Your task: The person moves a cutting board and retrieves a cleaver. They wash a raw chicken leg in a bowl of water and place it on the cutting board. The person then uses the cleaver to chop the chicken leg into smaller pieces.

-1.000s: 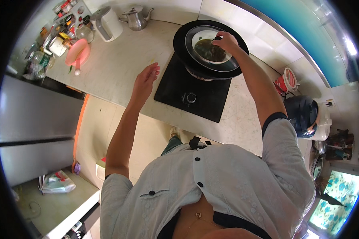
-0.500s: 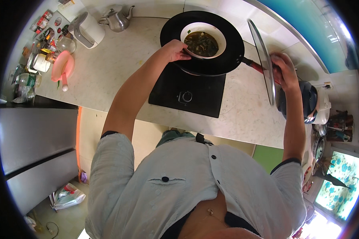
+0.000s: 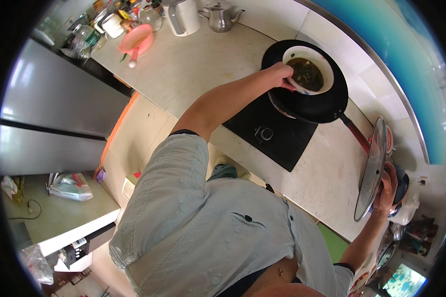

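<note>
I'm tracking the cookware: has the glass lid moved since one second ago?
Yes. The glass lid has gone rightward, from over the black cooktop to beyond its right side, in the right hand.

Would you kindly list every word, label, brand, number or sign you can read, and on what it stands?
Nothing can be read in this view.
White bowl: coloured pattern, no visible lettering.
Plastic bag: markings too blurred.
Clear bottle: any label too small.
Black cooktop: any markings too small.

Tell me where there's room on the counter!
Bare counter lies between the pink bowl and black cooktop, and between the cooktop and the lid in the right hand. It's crowded behind that bowl, with jars, and at the pan.
</note>
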Tool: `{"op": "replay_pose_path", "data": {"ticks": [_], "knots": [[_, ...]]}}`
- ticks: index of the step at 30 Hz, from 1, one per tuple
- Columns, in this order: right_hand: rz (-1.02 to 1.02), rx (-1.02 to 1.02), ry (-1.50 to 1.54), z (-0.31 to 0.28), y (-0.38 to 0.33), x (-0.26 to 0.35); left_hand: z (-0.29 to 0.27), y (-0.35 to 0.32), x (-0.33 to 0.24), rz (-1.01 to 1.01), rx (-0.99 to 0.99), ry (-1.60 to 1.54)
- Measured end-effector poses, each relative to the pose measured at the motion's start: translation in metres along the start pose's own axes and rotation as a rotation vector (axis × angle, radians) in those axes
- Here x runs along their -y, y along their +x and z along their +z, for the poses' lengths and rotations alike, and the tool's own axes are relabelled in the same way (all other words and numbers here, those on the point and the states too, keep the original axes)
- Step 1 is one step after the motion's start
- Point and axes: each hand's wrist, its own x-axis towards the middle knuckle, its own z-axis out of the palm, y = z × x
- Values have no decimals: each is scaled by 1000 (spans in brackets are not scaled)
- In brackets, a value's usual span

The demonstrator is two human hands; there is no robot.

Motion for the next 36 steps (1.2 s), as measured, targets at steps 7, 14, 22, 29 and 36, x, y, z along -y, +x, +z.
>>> {"op": "replay_pose_path", "data": {"ticks": [7,14,22,29,36], "knots": [[-32,82,-89,66,32,31,-65,-76,-65,180,159,-40],[-63,206,-36,172,51,41,-182,-158,-97,242,61,196],[-45,233,8,302,46,48,-339,-175,-76,106,-104,164],[-15,303,-24,385,56,52,-417,-170,-60,74,-187,71],[148,346,-62,448,78,42,-457,-164,-54,105,-205,12]]}}
